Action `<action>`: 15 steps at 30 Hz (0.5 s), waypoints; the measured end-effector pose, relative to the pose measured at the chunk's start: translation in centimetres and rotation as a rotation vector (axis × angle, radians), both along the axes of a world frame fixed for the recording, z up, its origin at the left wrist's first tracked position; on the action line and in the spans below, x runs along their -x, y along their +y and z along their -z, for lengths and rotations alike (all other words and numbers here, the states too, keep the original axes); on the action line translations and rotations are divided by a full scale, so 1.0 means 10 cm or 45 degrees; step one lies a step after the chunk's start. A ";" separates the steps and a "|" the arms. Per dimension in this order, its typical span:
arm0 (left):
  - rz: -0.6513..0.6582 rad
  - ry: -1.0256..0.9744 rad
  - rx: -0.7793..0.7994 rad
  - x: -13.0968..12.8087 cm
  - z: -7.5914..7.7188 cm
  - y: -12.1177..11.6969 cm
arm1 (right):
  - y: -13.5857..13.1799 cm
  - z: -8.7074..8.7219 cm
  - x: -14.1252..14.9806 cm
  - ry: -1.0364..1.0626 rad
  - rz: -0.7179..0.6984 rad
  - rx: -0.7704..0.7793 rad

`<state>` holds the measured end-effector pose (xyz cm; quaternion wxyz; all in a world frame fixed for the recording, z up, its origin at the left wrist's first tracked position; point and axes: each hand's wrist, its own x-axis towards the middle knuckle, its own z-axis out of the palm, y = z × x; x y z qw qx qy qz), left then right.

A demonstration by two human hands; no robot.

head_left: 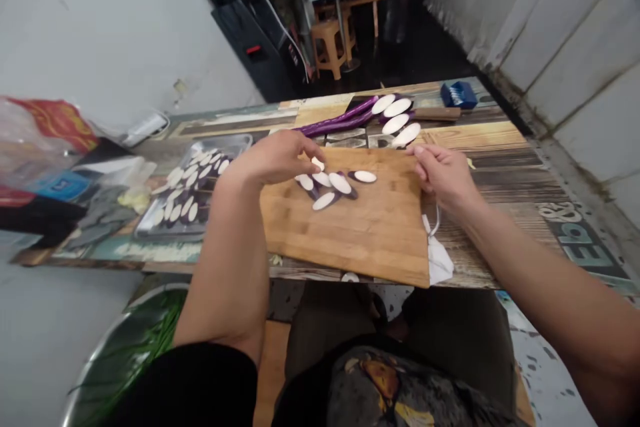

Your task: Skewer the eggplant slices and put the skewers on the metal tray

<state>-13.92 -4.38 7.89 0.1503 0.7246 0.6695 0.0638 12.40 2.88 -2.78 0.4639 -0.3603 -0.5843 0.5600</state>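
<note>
A wooden cutting board [350, 233] lies tilted in view on the table, with several purple-skinned, white-fleshed eggplant slices [324, 201] on it. Over the board's far left part, my left hand [283, 157] is closed, a pale eggplant slice [318, 164] showing between thumb and fingers. My right hand [445, 173] pinches the board's far right corner. More large eggplant slices [396, 123] lie just beyond the board, beside long whole eggplants [340, 121]. A knife with a wooden handle [437, 114] lies there too, its blade hidden by slices.
A clear tray [145, 235] of eggplant slices sits to the left, partly behind my left arm. Plastic bags [55, 140] lie at the far left. A blue box [459, 95] stands at the far right. Below left is a metal bowl [83, 373] of green vegetables.
</note>
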 end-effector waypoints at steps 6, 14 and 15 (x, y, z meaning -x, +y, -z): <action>0.123 -0.135 -0.108 -0.07 0.27 -0.13 | 0.00 0.00 0.00 -0.019 -0.024 -0.010; 0.109 -0.158 -0.015 -0.05 0.53 0.07 | 0.00 -0.01 0.00 -0.060 -0.063 -0.020; 0.085 -0.182 -0.017 -0.02 0.52 0.09 | 0.00 -0.01 -0.01 -0.062 -0.062 -0.025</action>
